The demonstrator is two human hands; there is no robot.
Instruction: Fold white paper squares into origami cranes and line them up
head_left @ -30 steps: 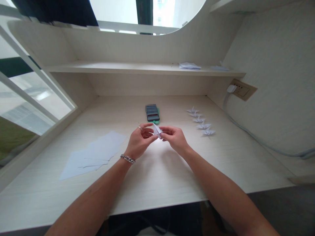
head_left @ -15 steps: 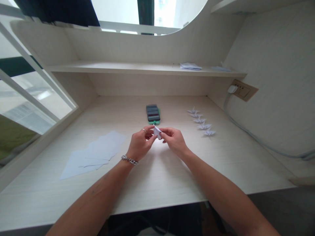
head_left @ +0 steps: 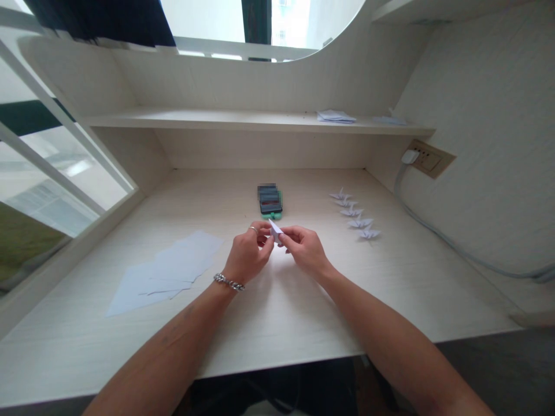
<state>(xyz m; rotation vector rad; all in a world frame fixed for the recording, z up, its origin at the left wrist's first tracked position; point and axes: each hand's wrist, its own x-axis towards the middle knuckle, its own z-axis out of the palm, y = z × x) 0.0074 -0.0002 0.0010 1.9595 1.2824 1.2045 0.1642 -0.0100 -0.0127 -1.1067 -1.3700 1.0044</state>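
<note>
Between my two hands is a small folded white paper (head_left: 275,230), its pointed tip facing up and away from me. My left hand (head_left: 250,252), with a ring and a chain bracelet, pinches its left side. The thumb and fingers of my right hand (head_left: 305,248) grip its right side. The lower part of the paper is partly hidden by my fingers. Just beyond my hands lies a phone (head_left: 270,202) with a green edge. To the right, several folded paper cranes (head_left: 360,223) stand in a row on the desk (head_left: 286,323).
Loose white paper sheets (head_left: 173,263) lie on the left of the desk. A shelf (head_left: 208,122) crosses the back, with folded papers (head_left: 336,117) on it. At right, a grey cable (head_left: 446,238) runs from a wall socket (head_left: 431,159) down along the wall.
The folded paper has turned a little between my fingers and now shows a narrower, slanted point. My left thumb has shifted slightly left; both hands stay in nearly the same place.
</note>
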